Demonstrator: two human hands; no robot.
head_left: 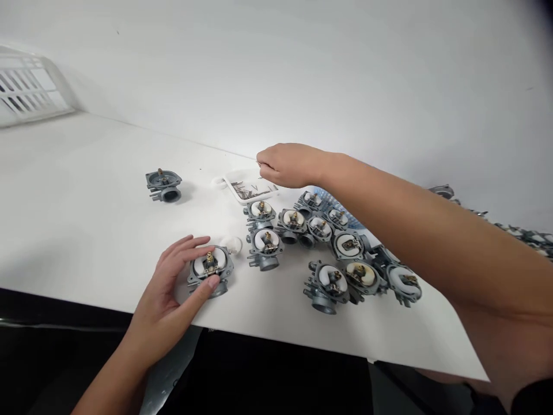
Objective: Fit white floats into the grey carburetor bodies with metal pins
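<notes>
My left hand (177, 276) is curled around a carburetor body (211, 264) near the front edge of the table, thumb on its near side and fingers over its far side. White floats and a brass jet show on top of that carburetor. Over a small white tray (242, 199) of thin metal pins, my right hand (283, 165) is closed with its fingertips pinched together. A tiny metal glint shows at those fingertips, too small to name with certainty. Beside the left hand's carburetor lies a small round white part (234, 245).
Several carburetors with white floats (332, 280) stand in a cluster at centre right, partly beside a blue mesh basket (341, 207). One carburetor without floats (164, 183) stands alone at left. A white slotted crate (32, 86) is at the far left, against the wall.
</notes>
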